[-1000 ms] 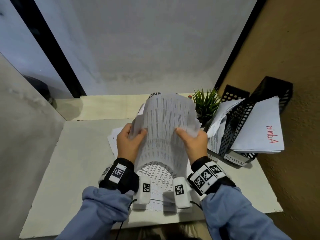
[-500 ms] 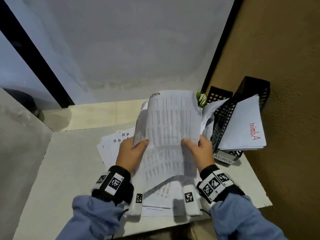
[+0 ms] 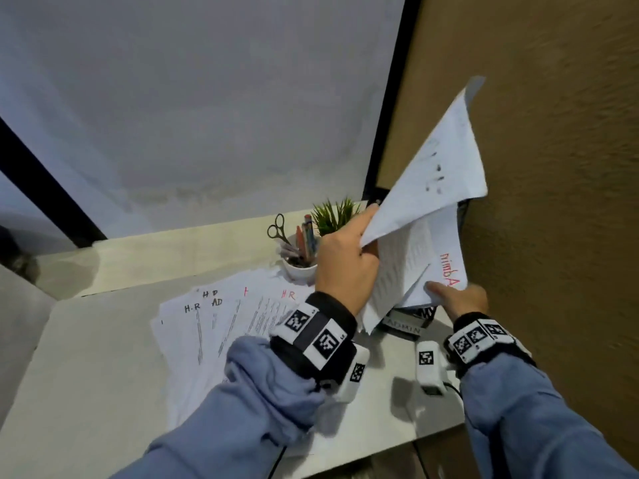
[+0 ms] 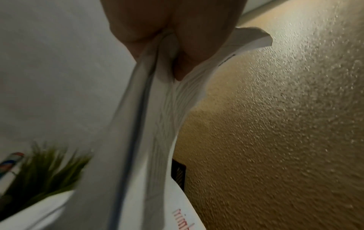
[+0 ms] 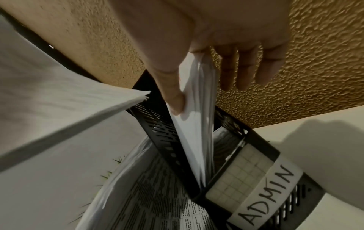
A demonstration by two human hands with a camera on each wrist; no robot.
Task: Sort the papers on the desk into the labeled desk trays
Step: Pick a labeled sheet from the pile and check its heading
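My left hand grips a bunch of white sheets and holds them raised and fanned against the brown wall; in the left wrist view the fingers pinch the paper's edge. My right hand sits lower, thumb on the papers marked "Admin" in red. In the right wrist view its thumb and fingers pinch these sheets, which stand in the black mesh tray labelled ADMIN. Several sheets marked H.R and AD lie spread on the desk.
A white pot with scissors and pens and a small green plant stand just left of the tray. The textured brown wall is close on the right. The desk's front edge runs near my arms.
Both hands have moved right, from the middle of the desk to the ADMIN tray. The left hand has lifted the printed sheets high; the right has let them go and taken the tray's papers.
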